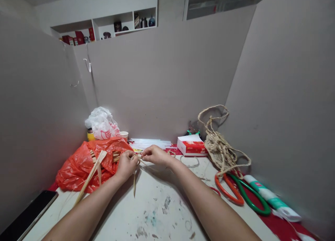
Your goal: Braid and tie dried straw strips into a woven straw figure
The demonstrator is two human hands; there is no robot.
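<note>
My left hand (pixel 126 165) and my right hand (pixel 156 154) meet over the white table (pixel 157 213), both pinched on thin pale straw strips (pixel 135 180). One strip hangs down from my left fist toward the table. A twine strand runs between the two hands' fingertips. Just left of my left hand lies a red plastic bag (pixel 78 166) with more straw strips (pixel 91 173) sticking out of it.
A coil of jute rope (pixel 221 148) lies at the right by a red-white box (pixel 192 145). Orange and green handled scissors (pixel 239 192) and a white-green tube (pixel 272 201) are nearby. A white plastic bag (pixel 102 124) and dark phone (pixel 28 214) sit left.
</note>
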